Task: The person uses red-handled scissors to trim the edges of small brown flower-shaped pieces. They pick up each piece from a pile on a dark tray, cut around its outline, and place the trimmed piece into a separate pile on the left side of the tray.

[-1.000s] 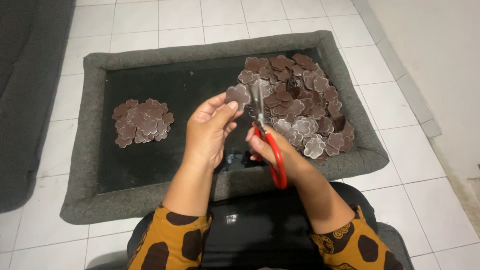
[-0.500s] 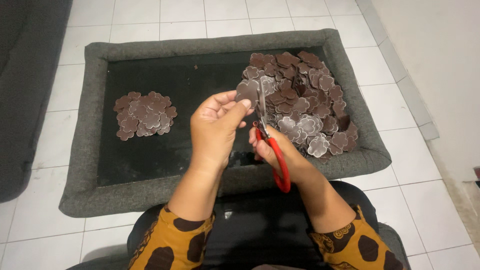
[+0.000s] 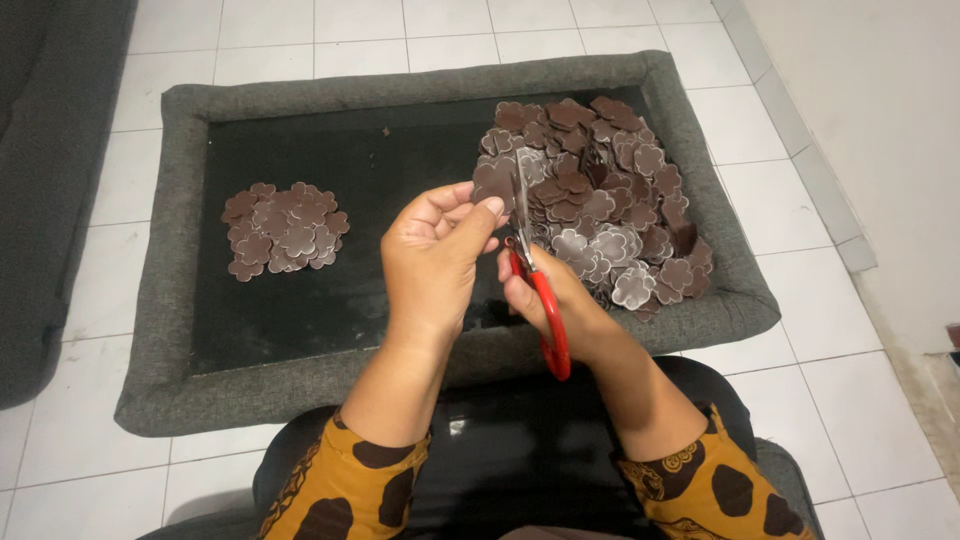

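Holding one brown flower-shaped cutout (image 3: 493, 183) pinched up in our left hand (image 3: 432, 260), we let the red-handled scissors (image 3: 538, 290), gripped tight in our right hand (image 3: 560, 305), snip it above the grey padded tray (image 3: 160, 330).

My left hand (image 3: 432, 262) and right hand (image 3: 560, 300) are bare, no rings or gloves. My sleeves (image 3: 345, 485) are mustard yellow with big dark brown spots, ending at the elbows, and there's black fabric across my lap (image 3: 500, 450).

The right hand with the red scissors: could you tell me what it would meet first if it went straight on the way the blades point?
The right hand would likely first meet the flower-shaped piece pinched by the left hand; depth is unclear.
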